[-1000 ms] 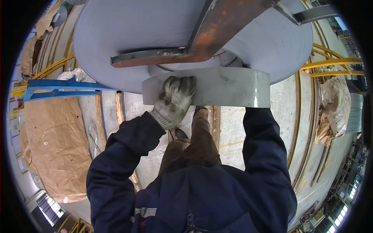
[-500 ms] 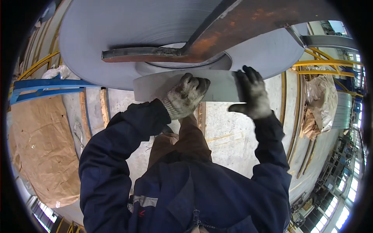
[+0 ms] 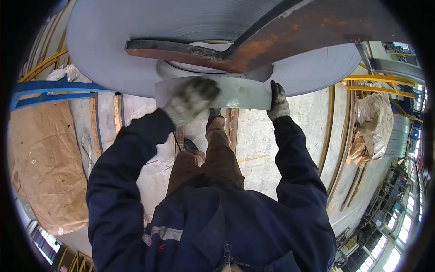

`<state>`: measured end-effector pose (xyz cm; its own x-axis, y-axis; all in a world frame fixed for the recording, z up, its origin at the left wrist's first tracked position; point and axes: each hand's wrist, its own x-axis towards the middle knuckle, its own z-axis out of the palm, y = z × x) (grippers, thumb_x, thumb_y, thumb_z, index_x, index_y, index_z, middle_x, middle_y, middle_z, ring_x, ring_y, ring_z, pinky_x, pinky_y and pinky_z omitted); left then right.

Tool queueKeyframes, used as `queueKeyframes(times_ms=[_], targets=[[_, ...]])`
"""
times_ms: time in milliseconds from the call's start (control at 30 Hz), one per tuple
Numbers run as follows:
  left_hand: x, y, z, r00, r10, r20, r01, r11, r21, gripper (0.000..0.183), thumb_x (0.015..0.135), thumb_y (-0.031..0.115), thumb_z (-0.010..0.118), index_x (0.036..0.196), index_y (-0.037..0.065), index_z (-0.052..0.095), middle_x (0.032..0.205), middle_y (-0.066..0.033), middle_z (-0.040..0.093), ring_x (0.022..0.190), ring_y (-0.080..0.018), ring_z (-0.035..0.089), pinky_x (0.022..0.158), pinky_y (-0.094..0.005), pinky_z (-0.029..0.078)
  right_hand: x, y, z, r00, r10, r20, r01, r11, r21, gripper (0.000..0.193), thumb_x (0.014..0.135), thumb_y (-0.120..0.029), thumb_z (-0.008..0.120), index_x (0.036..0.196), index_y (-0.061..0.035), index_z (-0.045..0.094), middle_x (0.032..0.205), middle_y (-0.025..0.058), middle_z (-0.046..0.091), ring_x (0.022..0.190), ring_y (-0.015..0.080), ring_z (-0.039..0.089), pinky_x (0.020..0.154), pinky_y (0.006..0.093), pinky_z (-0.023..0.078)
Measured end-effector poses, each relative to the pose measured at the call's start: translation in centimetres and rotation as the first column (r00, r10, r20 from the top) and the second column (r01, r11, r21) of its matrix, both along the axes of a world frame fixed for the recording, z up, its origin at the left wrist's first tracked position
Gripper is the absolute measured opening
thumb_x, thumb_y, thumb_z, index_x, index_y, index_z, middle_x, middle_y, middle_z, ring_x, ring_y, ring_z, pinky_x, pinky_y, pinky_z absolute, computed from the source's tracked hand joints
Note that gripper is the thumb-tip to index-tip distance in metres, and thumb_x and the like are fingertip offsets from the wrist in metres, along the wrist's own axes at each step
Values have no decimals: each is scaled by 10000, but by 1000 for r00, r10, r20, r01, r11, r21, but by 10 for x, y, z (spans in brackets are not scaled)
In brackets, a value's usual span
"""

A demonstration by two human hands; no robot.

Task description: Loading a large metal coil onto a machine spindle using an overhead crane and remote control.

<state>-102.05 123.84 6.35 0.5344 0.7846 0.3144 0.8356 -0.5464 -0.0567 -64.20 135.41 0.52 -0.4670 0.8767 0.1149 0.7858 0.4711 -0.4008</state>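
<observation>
A grey curved metal strip (image 3: 242, 93) lies across in front of me, just below the hole of a big coil of sheet metal (image 3: 113, 50). At its right end, my right hand (image 3: 278, 102) in a dirty work glove wraps round the edge, fingers on the far side. My left hand (image 3: 192, 99), gloved too, is over the strip's left part and smeared by motion, so its grip is unclear. Above the strip, a rusty steel arm (image 3: 290, 41) with a bent tip (image 3: 176, 51) reaches across the coil's hole.
Blue rails (image 3: 59, 87) and a brown paper-wrapped bundle (image 3: 47, 167) are on the left. On the right are yellow rails (image 3: 380, 81) and a heap of crumpled wrapping (image 3: 374, 115). Wooden battens (image 3: 327, 131) run along the pale floor (image 3: 258, 140). My legs (image 3: 217, 149) stand beneath the strip.
My right hand, spread open before, has closed on the strip's right end. My left hand has slid left along the strip. The steel arm and coil have shifted slightly in view.
</observation>
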Motion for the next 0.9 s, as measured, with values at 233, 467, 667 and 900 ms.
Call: queueKeyframes(times_ms=[233,467,667,900], targets=[[-65,-27,-17,875,459,151,-433,884,-178,762,840,117,661,1532,28,355,1509,-211,418,1381,-380,440,1151,-462,403,-25,40,-44,992,11,-126,-13,1000,-12,696,898,-12,548,1559,-67,340,1561,213,415,1448,385,394,1203,425,352],[-54,4,-36,863,497,88,-481,863,-153,773,840,102,653,1542,26,338,1501,-218,421,1374,-390,445,1122,-462,432,-10,56,-89,996,-79,-44,72,988,-138,717,934,-16,488,1610,-85,259,1633,183,337,1510,332,321,1218,381,330],[-48,9,-45,872,485,66,-465,864,-194,788,832,122,672,1538,16,339,1507,-243,403,1388,-418,419,1140,-499,388,-9,55,-114,990,-139,-5,133,961,-242,769,912,-21,525,1619,-73,225,1641,191,318,1499,340,340,1214,376,337],[-43,12,-45,879,477,21,-465,864,-195,837,818,148,695,1546,-8,311,1526,-267,374,1399,-436,400,1151,-520,351,-3,65,-117,987,-153,53,161,954,-254,742,906,-25,509,1602,-53,253,1574,234,398,1450,374,399,1178,413,377]])
